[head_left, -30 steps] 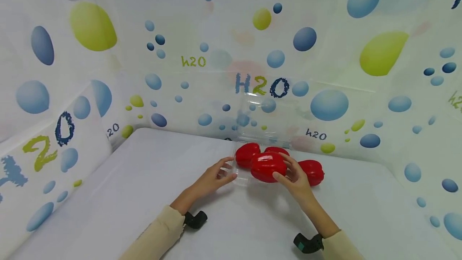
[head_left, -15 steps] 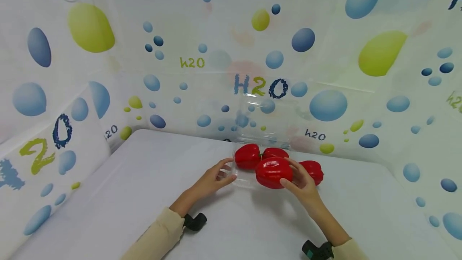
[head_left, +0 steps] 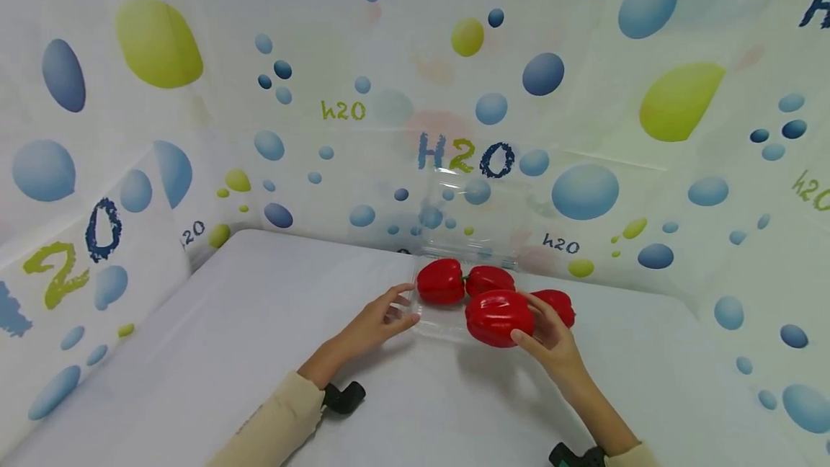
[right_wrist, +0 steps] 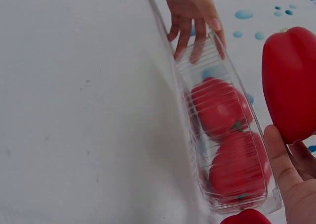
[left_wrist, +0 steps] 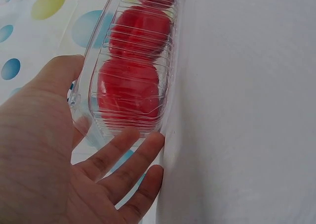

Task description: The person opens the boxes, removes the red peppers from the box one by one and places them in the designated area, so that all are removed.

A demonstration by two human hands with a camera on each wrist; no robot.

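My right hand (head_left: 559, 352) holds a red bell pepper (head_left: 498, 319) by its right side, raised in front of a clear plastic clamshell box (head_left: 437, 323). Two more red bell peppers lie inside the box, a left pepper (head_left: 439, 282) and a right pepper (head_left: 491, 279); green stems show between them. At the box's left end is my left hand (head_left: 368, 326), thumb and fingers spread apart. In the left wrist view its fingers (left_wrist: 131, 159) reach against the ribbed end wall, with the thumb beside the rim. The held pepper (right_wrist: 291, 83) hangs beside the box rim in the right wrist view.
Another red bell pepper (head_left: 559, 306) lies on the white table (head_left: 363, 424) right of the box, partly behind my right hand. The box's clear lid (head_left: 476, 211) stands raised at the back, before a wall sheet (head_left: 382, 128) with coloured drops.
My right hand has moved the held pepper right and toward me, away from the box, uncovering more of the right pepper inside. My left hand stays at the box's left end.
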